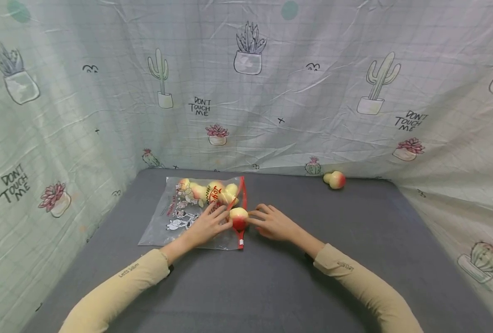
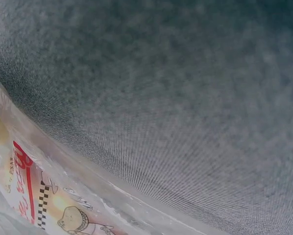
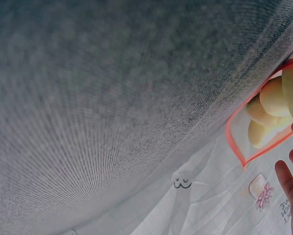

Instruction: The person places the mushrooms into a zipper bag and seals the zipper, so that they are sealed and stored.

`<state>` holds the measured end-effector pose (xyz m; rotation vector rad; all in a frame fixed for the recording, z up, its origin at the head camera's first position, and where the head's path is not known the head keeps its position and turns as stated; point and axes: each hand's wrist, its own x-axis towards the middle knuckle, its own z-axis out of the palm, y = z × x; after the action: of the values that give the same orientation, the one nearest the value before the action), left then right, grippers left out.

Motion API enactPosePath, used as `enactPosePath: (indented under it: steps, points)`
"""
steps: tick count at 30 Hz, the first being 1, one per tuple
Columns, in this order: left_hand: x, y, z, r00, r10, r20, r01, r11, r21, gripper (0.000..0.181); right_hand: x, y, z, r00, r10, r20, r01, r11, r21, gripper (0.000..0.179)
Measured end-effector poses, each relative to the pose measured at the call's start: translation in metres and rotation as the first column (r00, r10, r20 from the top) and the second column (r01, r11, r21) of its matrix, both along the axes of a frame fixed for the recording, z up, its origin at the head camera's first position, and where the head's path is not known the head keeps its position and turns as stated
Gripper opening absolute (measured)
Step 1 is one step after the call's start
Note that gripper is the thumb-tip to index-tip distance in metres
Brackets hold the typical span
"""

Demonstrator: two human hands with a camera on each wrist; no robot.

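A clear zip bag (image 1: 154, 233) with a red-edged mouth and printed cartoon figures lies on the table, its mouth facing right. Several yellow-and-red pears (image 1: 198, 192) are inside, toward its far side. My left hand (image 1: 206, 226) lies over the bag and grips its upper film at the mouth, where the red edge is drawn back. Another pear (image 1: 239, 218) is at the mouth between both hands, red side toward me. My right hand (image 1: 273, 223) holds this pear from the right with its fingertips. In the right wrist view, the red mouth (image 3: 230, 134) gapes around the pears.
A single pear (image 1: 336, 180) lies at the table's far right, near the back edge. Behind and beside the grey table (image 1: 296, 286) hangs a pale curtain (image 1: 288, 83) printed with potted plants.
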<state>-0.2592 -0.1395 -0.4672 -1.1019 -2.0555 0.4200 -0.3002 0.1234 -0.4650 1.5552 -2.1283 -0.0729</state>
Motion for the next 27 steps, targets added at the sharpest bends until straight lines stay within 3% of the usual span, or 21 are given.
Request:
enactPosePath:
  steps: [10,17,27]
  points:
    - [-0.0007,0.0052,-0.0002,0.993,-0.095,0.068,0.09,0.993,0.071,0.019,0.0003,-0.0015,-0.0006,0.999,-0.028,0.033,0.026,0.998,0.055,0.061]
    - [-0.0001,0.0073,0.0006,0.991,-0.061,0.121,0.058,0.998,0.028,0.013,-0.0003,-0.0014,0.0001,0.997,-0.035,0.062,0.03,0.996,0.078,0.064]
    - [-0.002,0.0096,-0.0012,0.994,-0.077,0.084,0.073,0.996,0.05,0.012,-0.0042,0.0039,-0.0028,0.999,-0.013,0.044,0.009,0.995,0.101,0.053]
